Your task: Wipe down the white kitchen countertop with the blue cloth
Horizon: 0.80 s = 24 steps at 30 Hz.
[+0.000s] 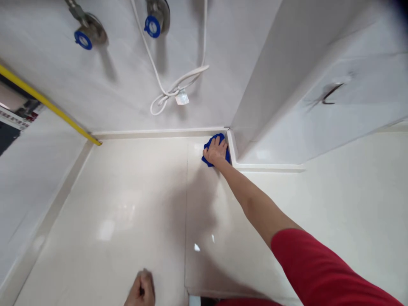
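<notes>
Head view.

Right grip (216,152): one, bare, fingers spread and laid flat over a blue cloth (227,156), pressing it to the pale glossy tabletop (134,182); open over the cloth, not closed around it.

Blue cloth: one, bunched, directly beneath your right grip, its edges showing around your fingers, in the inner corner of the raised edging (143,134).

Left grip (142,291): one, bare, loosely closed, fingers curled; nothing visible in it. It lies nearer to you than your right grip and to its left, at the bottom of the view. Whether it touches the tabletop, you cannot tell.

Seam (186,191): one, thin, just left of your right grip, running toward you.

Column (270,89): one, pale, immediately right of your right grip; a dark bent hook (331,94) on its face.

White cable (172,92): one, looped and knotted, with a tag (182,97), hanging beyond and to the left of your right grip.

Valves: two, blue-handled, on the wall beyond the cable; one left (87,36), one nearer the cable (156,21).

Yellow pipe (57,112): one, well left of your right grip, slanting down to the far left corner.

Red sleeve (325,263): one, on your right arm.
</notes>
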Available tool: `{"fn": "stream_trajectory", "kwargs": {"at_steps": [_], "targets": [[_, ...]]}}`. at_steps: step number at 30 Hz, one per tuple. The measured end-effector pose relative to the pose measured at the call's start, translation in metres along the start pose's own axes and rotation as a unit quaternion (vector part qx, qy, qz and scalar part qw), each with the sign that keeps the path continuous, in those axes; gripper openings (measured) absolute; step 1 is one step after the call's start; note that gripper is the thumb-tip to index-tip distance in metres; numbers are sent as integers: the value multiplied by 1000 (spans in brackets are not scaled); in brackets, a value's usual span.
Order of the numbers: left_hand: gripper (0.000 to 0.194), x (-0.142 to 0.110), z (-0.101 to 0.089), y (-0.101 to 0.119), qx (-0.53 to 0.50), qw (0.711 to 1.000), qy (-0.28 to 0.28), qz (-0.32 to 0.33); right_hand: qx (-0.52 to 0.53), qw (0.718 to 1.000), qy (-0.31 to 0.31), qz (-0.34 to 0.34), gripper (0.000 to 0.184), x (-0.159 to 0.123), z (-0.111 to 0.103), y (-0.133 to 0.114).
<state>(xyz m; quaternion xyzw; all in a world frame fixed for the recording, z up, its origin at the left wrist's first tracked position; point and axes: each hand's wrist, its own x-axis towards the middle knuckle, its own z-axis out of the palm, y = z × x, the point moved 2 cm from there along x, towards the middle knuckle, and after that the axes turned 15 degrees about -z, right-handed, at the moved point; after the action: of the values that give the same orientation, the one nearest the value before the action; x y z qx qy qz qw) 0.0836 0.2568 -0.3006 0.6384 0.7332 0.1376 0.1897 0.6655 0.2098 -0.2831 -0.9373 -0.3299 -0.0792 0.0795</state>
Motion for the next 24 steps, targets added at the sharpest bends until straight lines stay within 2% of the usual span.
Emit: {"fn": "stream_trajectory", "kwargs": {"at_steps": [4,7,10,15,20,22,24], "targets": [[37,-2,-7,13,13,1000,-15,21,14,1000,-5,-20,71,-8,-3,-3],[40,-8,-13,28,14,999,-19,26,32,997,-14,-71,70,-34,-9,-21],[41,-13,-18,41,-4,1000,-12,27,60,988,-23,-141,69,-79,-17,-51],[38,-14,-19,44,-24,998,-31,45,121,955,-32,-268,67,-179,-37,-105],[40,-30,-23,31,-86,987,-97,91,163,912,-36,-375,60,-270,-55,-131],[44,-48,-33,14,-119,976,-145,106,178,897,-35,-402,57,-301,-59,-135],[48,-69,-50,-16,-140,966,-188,105,190,891,-33,-411,54,-327,-62,-138]]}}
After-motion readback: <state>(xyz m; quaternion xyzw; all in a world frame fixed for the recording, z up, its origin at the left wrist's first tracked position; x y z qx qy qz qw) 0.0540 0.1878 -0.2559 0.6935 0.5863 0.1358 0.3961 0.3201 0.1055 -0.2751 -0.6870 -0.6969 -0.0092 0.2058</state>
